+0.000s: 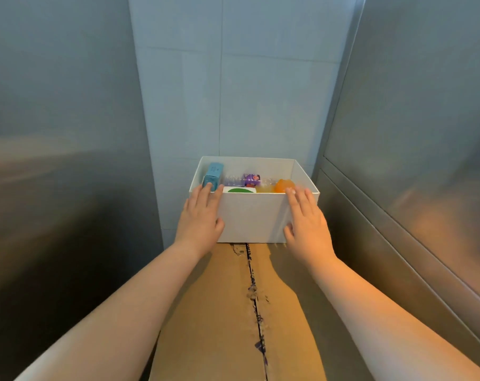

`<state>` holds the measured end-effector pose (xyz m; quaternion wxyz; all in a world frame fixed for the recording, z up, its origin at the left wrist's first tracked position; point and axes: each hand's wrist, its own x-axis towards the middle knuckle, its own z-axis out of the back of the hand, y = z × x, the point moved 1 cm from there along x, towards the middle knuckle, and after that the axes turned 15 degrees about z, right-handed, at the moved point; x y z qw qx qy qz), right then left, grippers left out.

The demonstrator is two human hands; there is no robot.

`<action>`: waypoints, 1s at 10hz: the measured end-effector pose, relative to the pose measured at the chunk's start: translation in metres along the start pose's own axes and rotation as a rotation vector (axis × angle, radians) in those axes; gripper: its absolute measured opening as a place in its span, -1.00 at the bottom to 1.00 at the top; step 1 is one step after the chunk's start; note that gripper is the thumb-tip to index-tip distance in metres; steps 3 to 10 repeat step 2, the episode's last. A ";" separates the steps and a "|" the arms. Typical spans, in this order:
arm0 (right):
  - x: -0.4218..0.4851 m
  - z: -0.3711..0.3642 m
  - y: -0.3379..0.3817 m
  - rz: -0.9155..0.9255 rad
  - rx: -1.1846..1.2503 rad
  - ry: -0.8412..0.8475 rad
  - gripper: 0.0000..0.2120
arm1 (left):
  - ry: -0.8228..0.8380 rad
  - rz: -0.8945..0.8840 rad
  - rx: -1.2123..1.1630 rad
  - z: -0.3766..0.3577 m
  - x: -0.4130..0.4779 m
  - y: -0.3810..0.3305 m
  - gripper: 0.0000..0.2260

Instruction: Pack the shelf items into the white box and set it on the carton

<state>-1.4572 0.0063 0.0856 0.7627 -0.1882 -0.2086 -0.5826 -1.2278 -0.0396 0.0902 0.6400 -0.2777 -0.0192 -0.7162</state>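
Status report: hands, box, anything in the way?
Open left hand and right hand press white box sides. Box packed, resting on carton far end. No obstruction seen.

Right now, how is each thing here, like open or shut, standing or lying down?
white box, open on top, sitting on the carton.
carton, flaps shut.
blue box, standing upright inside the white box.
clear bottle, lying on its side inside.
left hand, flat against the white box.
right hand, flat against its other side.
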 end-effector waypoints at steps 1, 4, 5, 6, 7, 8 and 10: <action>-0.016 0.018 0.012 -0.005 0.017 0.068 -0.38 | 0.100 0.022 0.067 0.014 -0.022 -0.001 -0.43; -0.040 0.038 0.022 0.021 0.016 0.088 -0.44 | 0.205 0.039 0.059 0.027 -0.054 -0.004 -0.44; -0.040 0.038 0.022 0.021 0.016 0.088 -0.44 | 0.205 0.039 0.059 0.027 -0.054 -0.004 -0.44; -0.040 0.038 0.022 0.021 0.016 0.088 -0.44 | 0.205 0.039 0.059 0.027 -0.054 -0.004 -0.44; -0.040 0.038 0.022 0.021 0.016 0.088 -0.44 | 0.205 0.039 0.059 0.027 -0.054 -0.004 -0.44; -0.040 0.038 0.022 0.021 0.016 0.088 -0.44 | 0.205 0.039 0.059 0.027 -0.054 -0.004 -0.44; -0.040 0.038 0.022 0.021 0.016 0.088 -0.44 | 0.205 0.039 0.059 0.027 -0.054 -0.004 -0.44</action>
